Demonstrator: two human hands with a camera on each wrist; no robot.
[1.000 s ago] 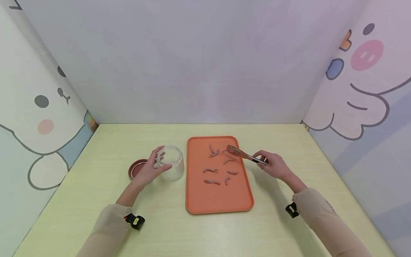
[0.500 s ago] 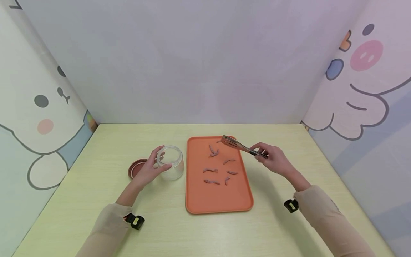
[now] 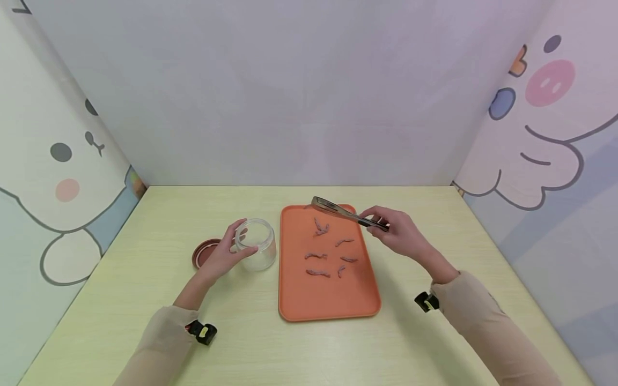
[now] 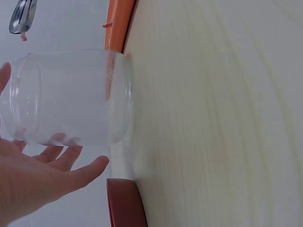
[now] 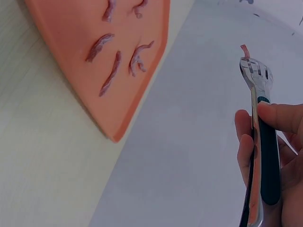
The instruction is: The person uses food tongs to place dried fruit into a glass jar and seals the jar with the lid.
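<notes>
My left hand point(image 3: 224, 260) is curled around a clear, wide-mouthed jar point(image 3: 264, 254) that stands on the table left of the orange tray, thumb and fingers on opposite sides near its rim. In my right hand point(image 3: 401, 231) are metal serving tongs point(image 3: 335, 209) with dark grips, raised over the tray's far edge and pointing left. A thin strip of meat point(image 5: 245, 50) sticks out from the tongs' closed tips, best seen in the right wrist view. Several similar pinkish strips point(image 3: 318, 273) lie spread on the orange tray point(image 3: 328, 304).
Just behind my left hand lies a reddish-brown round lid point(image 3: 203, 252), partly covered by the hand. The pale wooden table point(image 3: 251, 348) meets a plain back wall point(image 3: 299, 107) and side walls with cartoon figures.
The tongs have lifted off the tray's far right part with a meat strip and swung left and away, the right hand following. My left hand and the jar have stayed put.
</notes>
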